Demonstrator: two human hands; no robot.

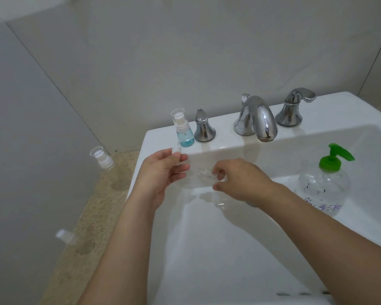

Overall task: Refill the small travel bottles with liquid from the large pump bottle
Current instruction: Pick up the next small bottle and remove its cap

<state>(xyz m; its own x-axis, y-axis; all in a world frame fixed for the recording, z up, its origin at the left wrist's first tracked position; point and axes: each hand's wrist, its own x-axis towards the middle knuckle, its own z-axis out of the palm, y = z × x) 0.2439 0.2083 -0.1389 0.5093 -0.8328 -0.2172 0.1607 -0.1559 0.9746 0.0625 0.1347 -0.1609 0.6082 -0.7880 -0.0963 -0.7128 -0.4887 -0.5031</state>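
Over the sink basin, my left hand point(163, 175) pinches a small clear cap point(178, 153) between thumb and fingertips. Just to its right, my right hand point(240, 179) curls its fingers round a small clear travel bottle point(204, 176), which looks empty and lies tilted toward the left hand. The large clear pump bottle point(323, 188) with a green pump head stands on the right rim of the sink, apart from both hands. A small spray bottle point(184, 130) with blue liquid stands capped on the back ledge.
Two more clear travel bottles point(110, 170) point(75, 241) with white tops stand on the speckled counter to the left of the white sink point(207, 249). The chrome faucet point(257, 119) and its two handles point(204, 126) point(293, 110) line the back ledge. Tiled walls close in behind and to the left.
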